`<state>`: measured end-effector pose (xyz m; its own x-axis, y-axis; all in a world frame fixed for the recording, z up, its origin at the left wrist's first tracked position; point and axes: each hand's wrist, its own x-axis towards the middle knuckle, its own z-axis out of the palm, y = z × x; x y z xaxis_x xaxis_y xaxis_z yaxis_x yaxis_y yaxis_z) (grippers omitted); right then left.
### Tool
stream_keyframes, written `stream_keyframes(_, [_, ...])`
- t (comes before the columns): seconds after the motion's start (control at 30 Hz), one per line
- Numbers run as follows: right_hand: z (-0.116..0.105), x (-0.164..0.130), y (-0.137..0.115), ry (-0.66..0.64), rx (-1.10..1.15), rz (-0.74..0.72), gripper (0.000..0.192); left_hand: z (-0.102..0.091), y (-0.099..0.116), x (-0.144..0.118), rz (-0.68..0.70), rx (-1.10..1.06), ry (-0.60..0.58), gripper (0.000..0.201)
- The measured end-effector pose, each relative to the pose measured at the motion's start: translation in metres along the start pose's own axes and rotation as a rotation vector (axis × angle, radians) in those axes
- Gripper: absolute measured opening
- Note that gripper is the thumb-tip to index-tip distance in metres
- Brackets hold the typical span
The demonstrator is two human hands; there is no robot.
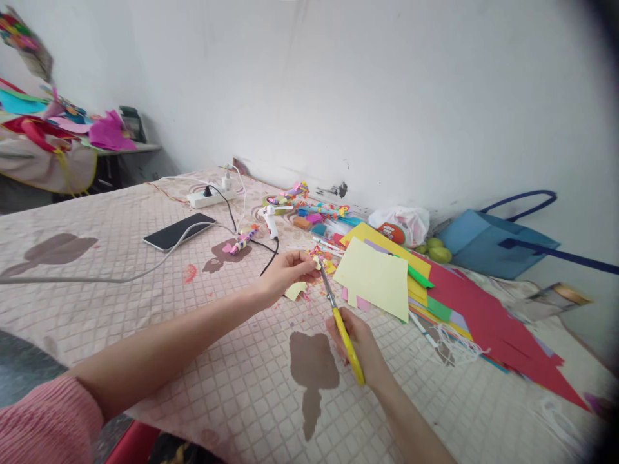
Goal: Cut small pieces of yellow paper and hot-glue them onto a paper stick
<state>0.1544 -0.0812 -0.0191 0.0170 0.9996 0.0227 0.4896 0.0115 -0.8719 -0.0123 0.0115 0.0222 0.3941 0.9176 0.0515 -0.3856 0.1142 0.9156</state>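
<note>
My left hand (286,270) pinches a small pale yellow paper piece (316,261) above the patterned tablecloth (120,303). My right hand (360,345) grips yellow-handled scissors (344,332), whose blades point up and meet that paper piece. A larger pale yellow scrap (294,291) lies just under my left hand. Small coloured paper clippings (309,298) are scattered around both hands.
A stack of coloured paper sheets (387,274) with a large red sheet (488,316) lies to the right. A glue gun (271,220), power strip (211,196), phone (178,231), cables, craft bits, a plastic bag (403,224) and a blue bag (488,240) sit toward the wall.
</note>
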Motion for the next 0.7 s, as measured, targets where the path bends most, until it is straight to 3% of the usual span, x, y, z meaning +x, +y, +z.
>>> stream_keyframes(0.7, [-0.0031, 0.0018, -0.0012, -0.004, -0.025, -0.013, 0.037, -0.0011, 0.0037, 0.0007, 0.005, -0.007, -0.002, 0.022])
